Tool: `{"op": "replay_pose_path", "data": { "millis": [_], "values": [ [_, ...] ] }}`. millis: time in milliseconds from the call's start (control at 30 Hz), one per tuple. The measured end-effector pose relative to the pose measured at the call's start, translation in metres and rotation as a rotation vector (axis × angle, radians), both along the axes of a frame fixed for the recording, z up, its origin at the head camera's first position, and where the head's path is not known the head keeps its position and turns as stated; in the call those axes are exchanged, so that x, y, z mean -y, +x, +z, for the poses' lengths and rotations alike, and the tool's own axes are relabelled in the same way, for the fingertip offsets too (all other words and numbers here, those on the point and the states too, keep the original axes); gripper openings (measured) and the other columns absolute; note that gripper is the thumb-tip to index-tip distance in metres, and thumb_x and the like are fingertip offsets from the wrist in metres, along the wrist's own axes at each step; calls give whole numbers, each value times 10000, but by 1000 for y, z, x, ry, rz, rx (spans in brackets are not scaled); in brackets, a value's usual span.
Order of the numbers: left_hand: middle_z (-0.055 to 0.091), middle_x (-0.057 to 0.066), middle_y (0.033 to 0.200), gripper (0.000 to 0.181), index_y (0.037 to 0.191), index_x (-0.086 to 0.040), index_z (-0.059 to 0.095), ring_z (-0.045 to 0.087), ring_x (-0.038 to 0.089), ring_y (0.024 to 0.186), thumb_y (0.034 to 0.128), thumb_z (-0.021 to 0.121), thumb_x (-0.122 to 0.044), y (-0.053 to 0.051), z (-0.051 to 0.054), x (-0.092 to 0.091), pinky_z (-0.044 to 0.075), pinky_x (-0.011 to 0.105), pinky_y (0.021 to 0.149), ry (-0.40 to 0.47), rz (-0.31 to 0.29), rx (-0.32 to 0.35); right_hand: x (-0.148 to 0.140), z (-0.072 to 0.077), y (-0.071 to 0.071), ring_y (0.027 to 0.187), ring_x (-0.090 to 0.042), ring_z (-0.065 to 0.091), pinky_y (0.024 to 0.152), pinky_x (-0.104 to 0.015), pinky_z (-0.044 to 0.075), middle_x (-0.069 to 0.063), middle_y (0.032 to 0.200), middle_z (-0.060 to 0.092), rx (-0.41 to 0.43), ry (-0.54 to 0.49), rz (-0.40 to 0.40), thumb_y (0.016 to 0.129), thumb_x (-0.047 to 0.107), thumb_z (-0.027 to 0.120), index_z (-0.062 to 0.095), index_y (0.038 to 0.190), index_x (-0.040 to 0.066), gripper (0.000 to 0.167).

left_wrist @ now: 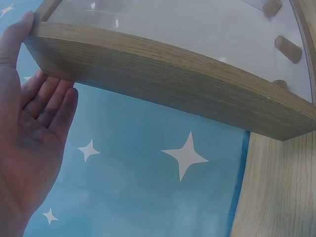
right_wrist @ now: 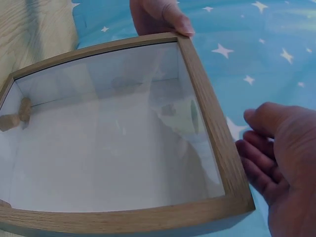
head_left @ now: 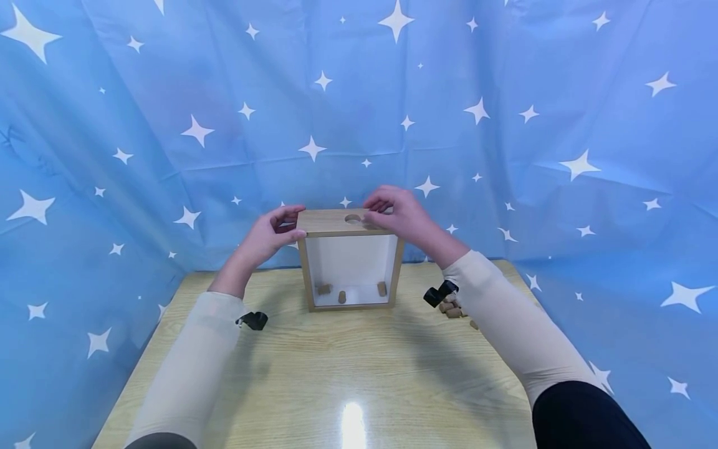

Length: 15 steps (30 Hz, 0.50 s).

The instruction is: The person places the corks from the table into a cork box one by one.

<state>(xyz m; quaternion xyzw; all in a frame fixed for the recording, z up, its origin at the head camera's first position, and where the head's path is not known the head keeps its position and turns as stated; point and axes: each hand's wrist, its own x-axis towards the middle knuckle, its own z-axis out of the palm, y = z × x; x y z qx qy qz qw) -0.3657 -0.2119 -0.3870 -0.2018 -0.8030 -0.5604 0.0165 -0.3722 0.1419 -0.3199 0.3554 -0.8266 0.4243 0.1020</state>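
Observation:
A wooden box with a clear front stands upright on the table, a round hole in its top. Three corks, one of them the middle cork, lie inside at the bottom. The left hand grips the box's upper left corner, thumb at the front edge and fingers behind; the left wrist view shows this hand along the side panel. Just right of the hole, the right hand is over the box top. In the right wrist view its fingers are loosely bent beside the frame, and nothing shows between them.
Several loose corks lie on the table to the right of the box, partly hidden by the right forearm. A blue curtain with white stars hangs behind and beside the table.

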Motion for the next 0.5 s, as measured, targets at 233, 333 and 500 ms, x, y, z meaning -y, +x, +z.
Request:
{"op": "replay_pose_path", "data": {
  "millis": [233,333,500],
  "values": [
    [575,172,1555,683,1628,-149,561,559,360,1456,1022,847,-278,1,0,0,509,515,1190,-4,4,2,-20,0,12,987,-204,705,915,-401,607,-48,1093,742,-28,-49,-55,1027,61,793,813,1109,28,91],
    [577,170,1550,677,1625,-142,563,557,359,1459,1024,844,-278,0,-1,0,505,512,1193,-2,4,-1,-31,-2,19,981,-201,703,896,-315,590,-53,1076,740,-43,-82,-71,1030,72,800,811,1111,8,104],
    [581,175,1540,665,1623,-149,567,562,362,1453,1028,839,-263,-1,-1,0,515,507,1184,0,1,-2,-51,-7,30,949,-205,689,851,-247,569,-109,1059,741,-76,-143,-88,1011,15,806,805,1100,-18,94]
  ]
}}
